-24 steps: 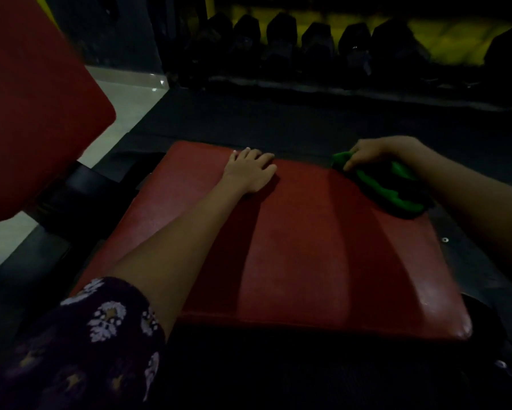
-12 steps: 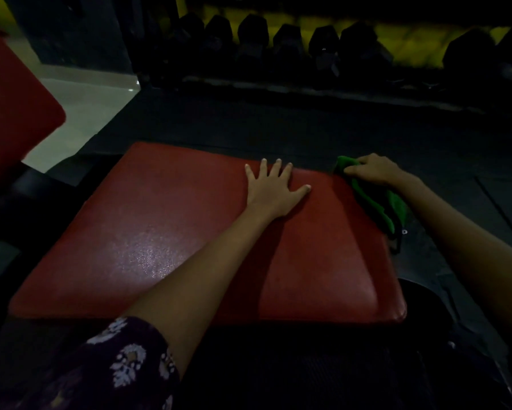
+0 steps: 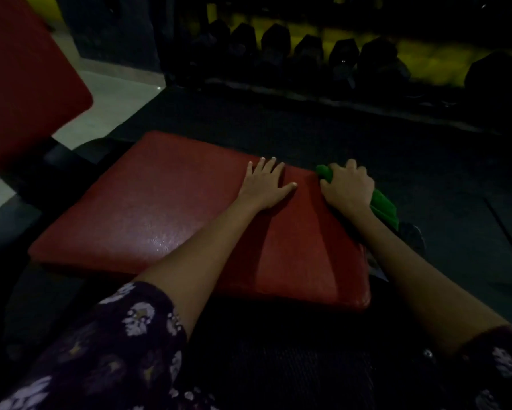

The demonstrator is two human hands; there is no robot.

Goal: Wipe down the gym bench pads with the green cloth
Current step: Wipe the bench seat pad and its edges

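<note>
from the head view, the left hand (image 3: 265, 184) lies flat on the far part of the red seat pad (image 3: 160, 208), fingers spread. it probably leans there to hold the body steady. the right hand (image 3: 348, 189) has its fingers curled round the green cloth (image 3: 382, 207), bunched at the far right corner of the surface, so it can rub the edge there. part of the cloth hangs off the right side. a second red pad (image 3: 23, 84) stands tilted up at the far left; it likely needs wiping too. dark dumbbells (image 3: 278, 45) sit in a row far behind.
</note>
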